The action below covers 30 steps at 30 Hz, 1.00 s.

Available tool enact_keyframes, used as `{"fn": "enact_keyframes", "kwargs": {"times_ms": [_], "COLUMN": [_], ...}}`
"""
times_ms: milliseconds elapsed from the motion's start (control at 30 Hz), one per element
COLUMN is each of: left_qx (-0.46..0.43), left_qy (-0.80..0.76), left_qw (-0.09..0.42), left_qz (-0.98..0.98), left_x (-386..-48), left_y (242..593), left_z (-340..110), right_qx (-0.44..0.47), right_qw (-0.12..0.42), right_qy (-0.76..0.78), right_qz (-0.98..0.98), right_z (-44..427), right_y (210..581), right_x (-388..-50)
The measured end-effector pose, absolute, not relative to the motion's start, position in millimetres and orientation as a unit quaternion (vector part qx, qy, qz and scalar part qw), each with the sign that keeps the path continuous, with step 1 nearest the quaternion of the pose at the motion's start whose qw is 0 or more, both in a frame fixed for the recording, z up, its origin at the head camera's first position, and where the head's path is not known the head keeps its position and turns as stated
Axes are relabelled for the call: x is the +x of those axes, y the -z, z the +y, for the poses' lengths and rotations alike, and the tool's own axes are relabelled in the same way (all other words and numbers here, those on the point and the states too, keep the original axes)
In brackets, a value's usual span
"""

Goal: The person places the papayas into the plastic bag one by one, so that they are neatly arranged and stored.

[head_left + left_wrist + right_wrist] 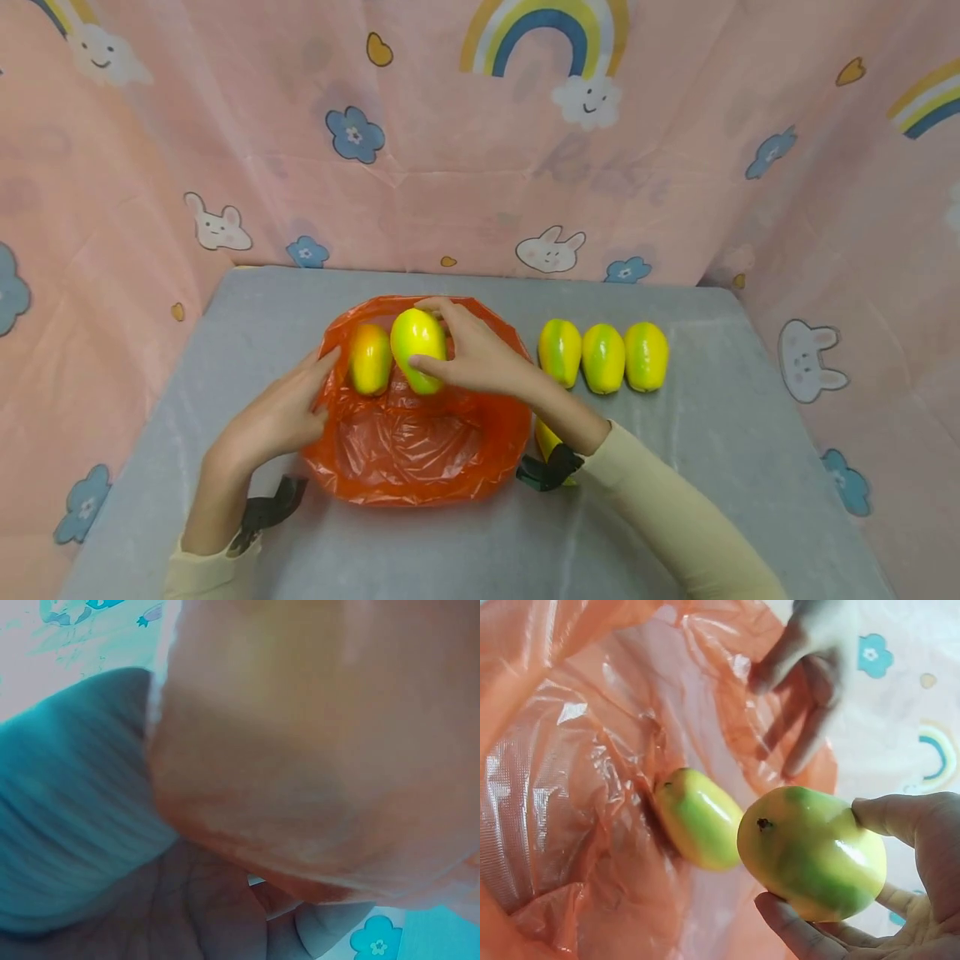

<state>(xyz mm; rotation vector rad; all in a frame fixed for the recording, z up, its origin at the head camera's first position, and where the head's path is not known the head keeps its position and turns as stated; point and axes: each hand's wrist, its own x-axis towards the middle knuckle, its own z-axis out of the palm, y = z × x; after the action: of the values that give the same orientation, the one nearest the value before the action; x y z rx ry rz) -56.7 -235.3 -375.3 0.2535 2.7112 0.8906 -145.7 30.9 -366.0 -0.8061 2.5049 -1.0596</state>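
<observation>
An orange-red plastic bag (408, 483) lies wide open on the table. My right hand (480, 346) holds a yellow-green mango (417, 342) above the bag's opening, thumb on one side and fingers on the other. Inside the bag rests another mango (370, 360), also seen in the right wrist view (699, 819). At the bag's left rim my left hand (281, 412) grips the plastic; the bag wall hides part of its fingers in the left wrist view.
Three mangoes (603, 358) stand in a row on the grey table (720, 467), right of the bag. A yellow object (547, 437) lies partly hidden under my right wrist. Behind the table hangs a pink patterned cloth (435, 208).
</observation>
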Motion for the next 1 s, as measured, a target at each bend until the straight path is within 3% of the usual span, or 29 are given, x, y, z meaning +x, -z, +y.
{"fn": "enact_keyframes", "kwargs": {"times_ms": [367,1000], "left_qx": [0.092,0.093], "left_qy": [-0.313,-0.309], "left_qw": [0.135,0.13], "left_qz": [0.936,0.938], "left_x": [-57.4,-57.7], "left_y": [375.9,376.7], "left_z": [-235.1,-234.1], "right_qx": [-0.287,-0.188], "right_qw": [0.188,0.204], "right_qy": [0.353,0.376], "right_qz": [0.871,0.884], "right_z": [1.4,-14.5], "right_y": [377.3,418.5], "right_x": [-160.3,-175.0]}}
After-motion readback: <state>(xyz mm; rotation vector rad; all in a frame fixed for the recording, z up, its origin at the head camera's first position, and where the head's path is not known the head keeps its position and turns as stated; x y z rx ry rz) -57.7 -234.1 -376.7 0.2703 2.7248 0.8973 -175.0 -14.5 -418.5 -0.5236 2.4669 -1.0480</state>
